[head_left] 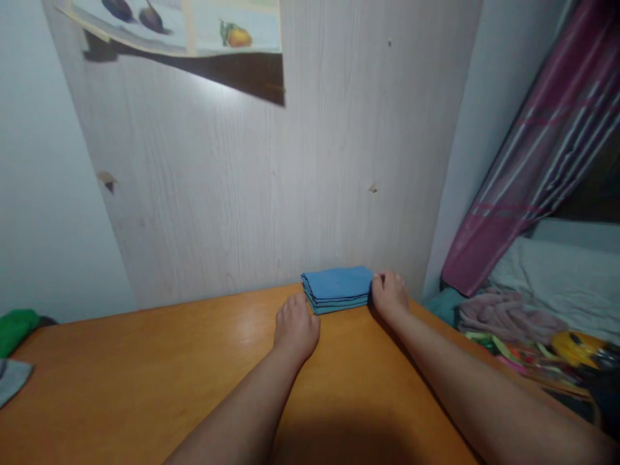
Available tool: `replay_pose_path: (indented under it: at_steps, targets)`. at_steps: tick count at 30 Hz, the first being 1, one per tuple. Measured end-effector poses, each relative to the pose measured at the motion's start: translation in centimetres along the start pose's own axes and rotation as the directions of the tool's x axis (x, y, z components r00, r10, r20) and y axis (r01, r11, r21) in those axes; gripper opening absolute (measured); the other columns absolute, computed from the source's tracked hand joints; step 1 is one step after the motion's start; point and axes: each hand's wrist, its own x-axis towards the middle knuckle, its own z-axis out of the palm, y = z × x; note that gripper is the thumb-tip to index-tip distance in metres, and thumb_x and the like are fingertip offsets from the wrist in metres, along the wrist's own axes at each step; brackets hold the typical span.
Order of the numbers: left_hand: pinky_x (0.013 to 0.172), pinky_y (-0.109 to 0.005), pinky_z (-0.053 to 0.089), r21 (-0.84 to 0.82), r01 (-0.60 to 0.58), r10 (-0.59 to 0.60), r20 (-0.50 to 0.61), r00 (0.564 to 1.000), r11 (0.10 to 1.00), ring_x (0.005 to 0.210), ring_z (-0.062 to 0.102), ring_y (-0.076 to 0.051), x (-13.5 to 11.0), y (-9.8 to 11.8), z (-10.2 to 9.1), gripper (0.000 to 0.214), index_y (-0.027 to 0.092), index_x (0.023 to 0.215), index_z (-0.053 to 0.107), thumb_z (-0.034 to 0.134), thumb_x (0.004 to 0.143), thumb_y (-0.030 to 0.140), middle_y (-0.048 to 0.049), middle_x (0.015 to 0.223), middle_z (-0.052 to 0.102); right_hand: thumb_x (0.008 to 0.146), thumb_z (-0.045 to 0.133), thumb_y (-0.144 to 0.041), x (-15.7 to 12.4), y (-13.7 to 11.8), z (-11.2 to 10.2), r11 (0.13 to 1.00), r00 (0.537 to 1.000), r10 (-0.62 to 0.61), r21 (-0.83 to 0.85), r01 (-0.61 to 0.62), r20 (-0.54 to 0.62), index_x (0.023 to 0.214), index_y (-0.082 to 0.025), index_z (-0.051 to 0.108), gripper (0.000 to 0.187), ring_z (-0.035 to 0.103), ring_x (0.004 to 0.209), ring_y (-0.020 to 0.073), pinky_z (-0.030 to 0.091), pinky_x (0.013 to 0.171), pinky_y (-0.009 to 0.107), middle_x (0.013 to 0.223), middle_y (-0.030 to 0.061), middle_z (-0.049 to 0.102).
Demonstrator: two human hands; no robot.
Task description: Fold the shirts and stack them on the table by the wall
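A folded blue cloth [339, 282], stacked in several layers with dark edges showing at the front, lies on the far edge of the wooden table, close to the wall panel. My left hand [296, 328] rests on the tabletop by the stack's near left corner, back of the hand up, thumb apart from the fingers and nothing seen in it. At the right end of the cloth, my right hand [390, 297] has its fingers curled against the edge, with thumb and forefinger at the layers. Its fingertips are partly hidden.
The orange-brown table [145, 381] meets a pale wood-grain panel [217, 194]. Green fabric [17, 329] and grey fabric [13, 381] lie at the left edge. To the right are a pink curtain [508, 168], crumpled cloths [508, 316] and a yellow object [576, 349].
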Motion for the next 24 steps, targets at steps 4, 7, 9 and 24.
replay_pose_path:
  at_steps: [4,7,9,24]
  targets:
    - [0.083,-0.037,0.043,0.036,-0.04,0.037,0.069,0.997,0.999,0.1,0.06,-0.027,0.2,-0.3,-0.2,0.015,0.02,0.094,0.061,0.049,0.085,0.02,-0.0107,0.103,0.067,0.101,0.037,-0.042,-4.2,-1.6,-0.5,0.991,0.977,-0.129,0.054,0.122,0.169,0.088,-0.02,0.066,0.039,0.059,0.079,0.0195,0.034,0.067,0.028,0.086,0.0066,0.07]
    - [0.083,-0.037,0.041,0.037,-0.102,0.098,0.093,0.991,0.994,0.099,0.06,-0.027,0.1,-0.5,-0.1,0.015,0.021,0.09,0.063,0.049,0.086,0.022,-0.0089,0.099,0.069,0.098,0.044,-0.037,-6.7,-3.3,-0.4,0.943,0.9,-0.33,0.065,0.326,0.283,0.085,-0.02,0.065,0.03,0.059,0.088,0.0204,0.034,0.073,0.03,0.092,0.007,0.069]
    - [0.083,-0.037,0.041,0.035,-0.138,0.134,0.097,0.986,0.99,0.099,0.06,-0.027,0.1,-0.6,0.0,0.016,0.021,0.089,0.065,0.05,0.086,0.023,-0.0082,0.098,0.07,0.096,0.047,-0.036,-7.5,-4.2,-0.2,0.917,0.866,-0.389,0.039,0.398,0.316,0.09,-0.019,0.067,0.027,0.058,0.099,0.0238,0.035,0.081,0.033,0.101,0.009,0.069]
    - [0.09,-0.037,0.043,0.033,-0.153,0.145,0.165,0.975,0.988,0.104,0.063,-0.028,0.6,-0.7,1.0,0.026,0.016,0.099,0.068,0.046,0.09,0.026,-0.0148,0.108,0.071,0.098,0.043,-0.041,-10.6,-7.7,0.0,0.934,0.895,-0.31,-0.076,0.35,0.322,0.112,-0.016,0.069,0.038,0.056,0.115,0.0328,0.039,0.097,0.043,0.119,0.0159,0.066]
